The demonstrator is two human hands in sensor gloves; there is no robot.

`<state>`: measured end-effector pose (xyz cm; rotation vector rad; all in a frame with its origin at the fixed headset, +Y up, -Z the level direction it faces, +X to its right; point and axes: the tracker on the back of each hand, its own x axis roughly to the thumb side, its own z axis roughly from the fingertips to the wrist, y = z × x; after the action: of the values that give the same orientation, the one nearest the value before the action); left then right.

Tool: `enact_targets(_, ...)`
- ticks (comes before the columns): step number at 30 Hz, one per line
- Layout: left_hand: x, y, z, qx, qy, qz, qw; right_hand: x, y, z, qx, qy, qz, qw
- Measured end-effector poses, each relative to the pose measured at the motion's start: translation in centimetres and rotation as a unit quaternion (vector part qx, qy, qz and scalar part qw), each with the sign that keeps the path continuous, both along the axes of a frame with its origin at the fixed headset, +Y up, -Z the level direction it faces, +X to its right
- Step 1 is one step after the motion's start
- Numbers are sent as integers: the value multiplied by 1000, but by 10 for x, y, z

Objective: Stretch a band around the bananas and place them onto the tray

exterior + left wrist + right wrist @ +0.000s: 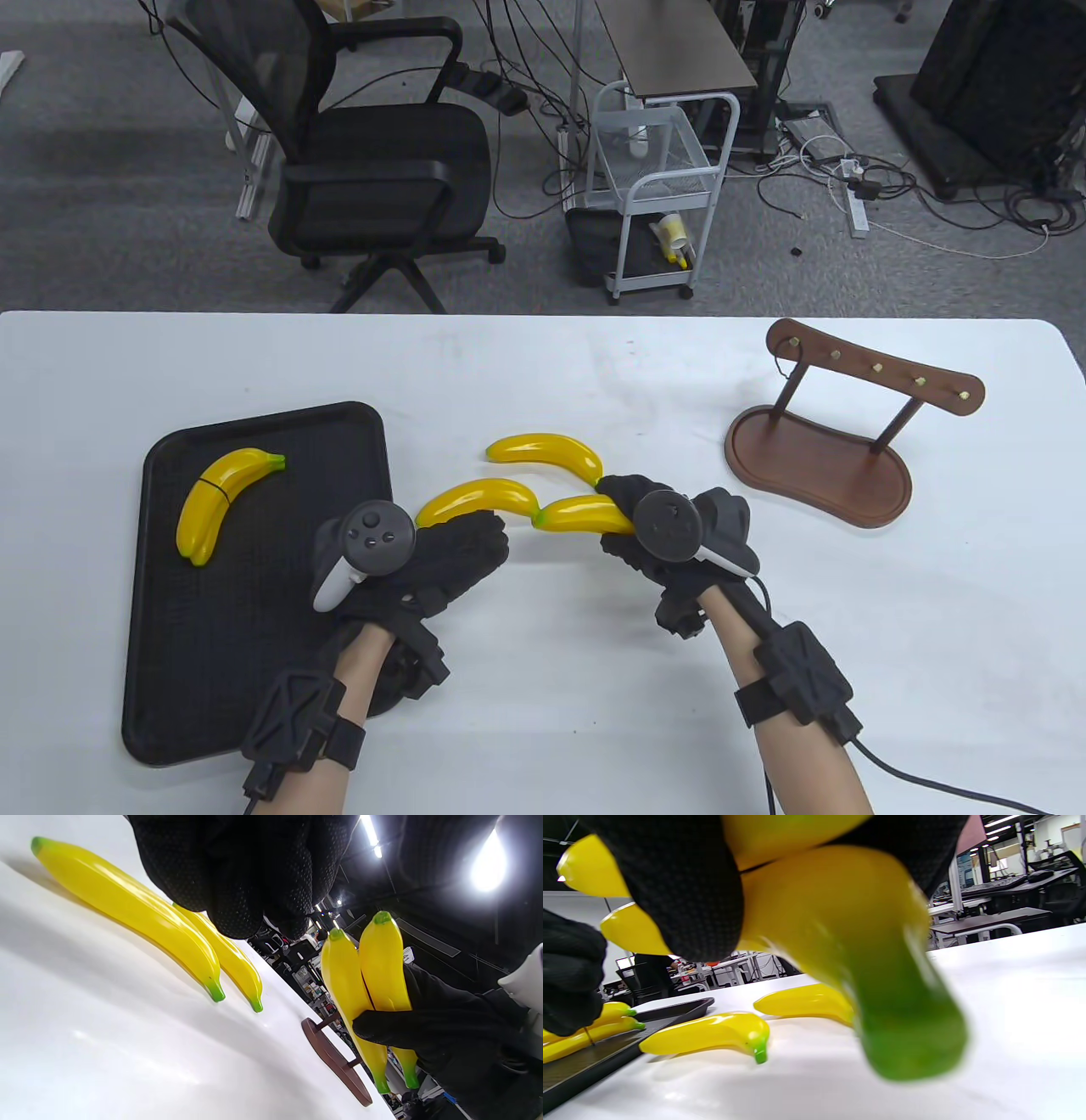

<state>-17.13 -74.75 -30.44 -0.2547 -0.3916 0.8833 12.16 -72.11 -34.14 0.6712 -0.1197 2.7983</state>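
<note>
My right hand grips a pair of yellow bananas just above the white table; in the left wrist view both bananas show side by side, with a thin dark line between them. My left hand hovers close by on their left, its fingers loosely curled and holding nothing. Two loose bananas lie on the table just beyond the hands. A banded pair lies on the black tray at the left.
A brown wooden stand with a row of brass hooks sits at the right; a thin dark loop hangs from its leftmost hook. My left forearm lies over the tray's right edge. Beyond the table's far edge are an office chair and a cart.
</note>
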Motion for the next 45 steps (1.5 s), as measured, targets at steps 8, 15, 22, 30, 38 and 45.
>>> enact_targets(8, 4, -8, -1, -31, -12, 10, 999, -21, -1, 9, 7, 34, 13, 999)
enact_targets(15, 8, -12, -1, -44, -18, 5, 999, -37, -5, 17, 13, 58, 31, 998)
enact_targets(22, 10, -17, -2, -66, -34, 7, 997, -49, -7, 23, 24, 75, 35, 996)
enact_targets(30, 12, -19, -2, -86, -54, 12, 995, -60, -10, 30, 29, 98, 30, 994)
enact_targets(38, 12, -19, -2, -92, -59, 20, 994, -66, -12, 35, 32, 110, 28, 993)
enact_targets(45, 11, -18, -3, -81, -46, 26, 995, -63, -11, 33, 19, 116, 25, 993)
